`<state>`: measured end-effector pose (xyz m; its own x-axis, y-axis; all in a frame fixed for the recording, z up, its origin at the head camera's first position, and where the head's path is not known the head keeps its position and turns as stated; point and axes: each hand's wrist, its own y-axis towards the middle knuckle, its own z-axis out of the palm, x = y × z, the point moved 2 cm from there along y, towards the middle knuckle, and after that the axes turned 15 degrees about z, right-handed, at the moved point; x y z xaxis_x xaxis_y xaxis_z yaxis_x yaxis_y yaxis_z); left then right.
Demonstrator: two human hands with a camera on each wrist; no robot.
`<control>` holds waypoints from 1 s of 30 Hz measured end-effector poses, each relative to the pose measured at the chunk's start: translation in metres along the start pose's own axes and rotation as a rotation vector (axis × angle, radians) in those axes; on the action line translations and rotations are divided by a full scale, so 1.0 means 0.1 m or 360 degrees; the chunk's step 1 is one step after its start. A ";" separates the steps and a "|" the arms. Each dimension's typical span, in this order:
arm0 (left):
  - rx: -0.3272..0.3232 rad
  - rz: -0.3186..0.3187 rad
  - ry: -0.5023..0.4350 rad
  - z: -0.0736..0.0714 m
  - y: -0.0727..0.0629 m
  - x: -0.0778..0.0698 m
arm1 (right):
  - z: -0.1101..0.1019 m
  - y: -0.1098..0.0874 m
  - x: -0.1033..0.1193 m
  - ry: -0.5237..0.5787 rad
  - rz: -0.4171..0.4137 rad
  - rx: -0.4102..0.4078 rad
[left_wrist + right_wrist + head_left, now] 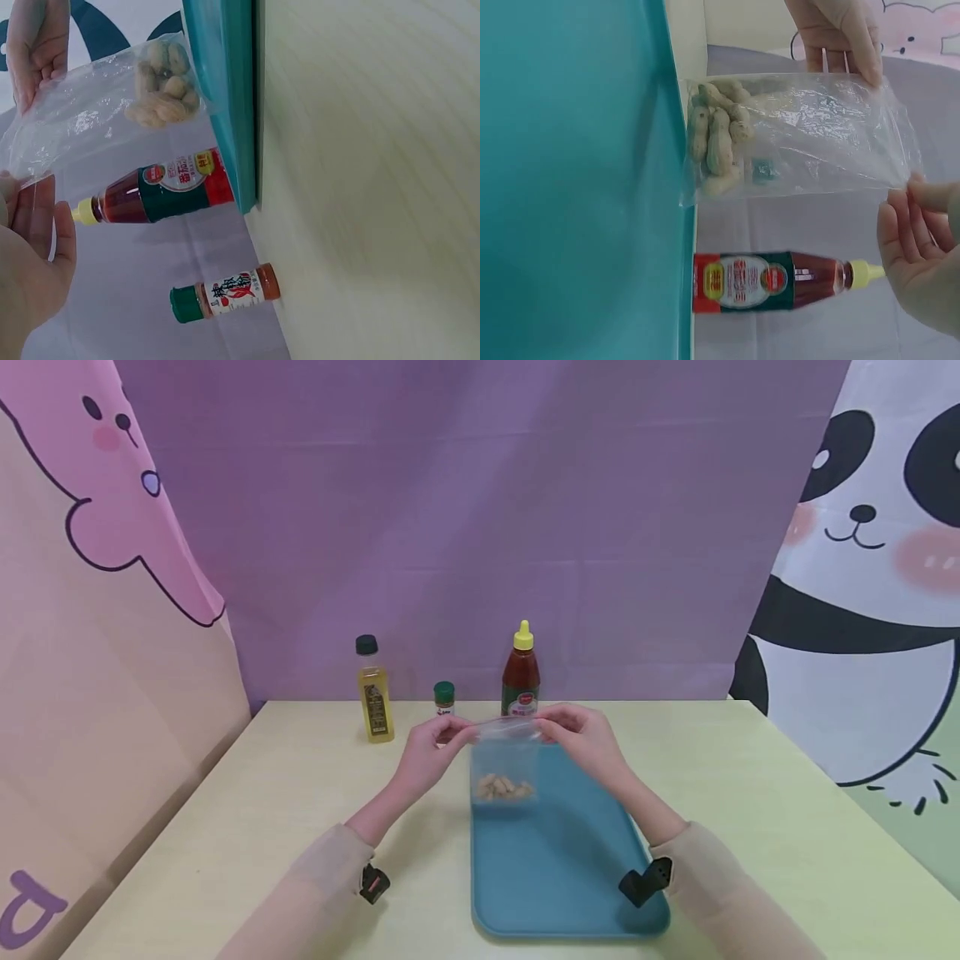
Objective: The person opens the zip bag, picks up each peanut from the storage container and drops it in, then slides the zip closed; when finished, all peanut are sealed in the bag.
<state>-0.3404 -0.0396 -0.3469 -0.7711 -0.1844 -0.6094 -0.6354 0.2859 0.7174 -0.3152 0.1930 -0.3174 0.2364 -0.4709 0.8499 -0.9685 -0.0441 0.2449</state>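
Between my two hands hangs a clear plastic bag point(506, 760), upright over the far left part of the blue tray point(555, 877). Several unshelled peanuts point(718, 139) lie at the bag's bottom. My left hand point(435, 750) pinches one top corner between thumb and fingers. At the opposite top corner, my right hand point(588, 743) pinches the plastic the same way. The bag's mouth is stretched across between them.
Behind the bag stands a ketchup bottle point(521, 672) with a yellow tip. A green-capped spice jar point(225, 294) is to its left. Farther left is a dark-capped oil bottle point(375, 693). Purple cloth point(480, 527) hangs behind the table point(300, 827).
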 end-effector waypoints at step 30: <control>0.0168 0.0070 -0.0071 0.26 0.01 -0.03 | 0.17 0.06 0.12 -0.0358 -0.0218 0.0243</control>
<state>-0.3375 -0.0139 -0.3531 -0.7938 -0.1280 -0.5945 -0.5913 0.3906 0.7055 -0.3194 0.1718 -0.3141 0.3592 -0.6341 0.6847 -0.9333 -0.2449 0.2628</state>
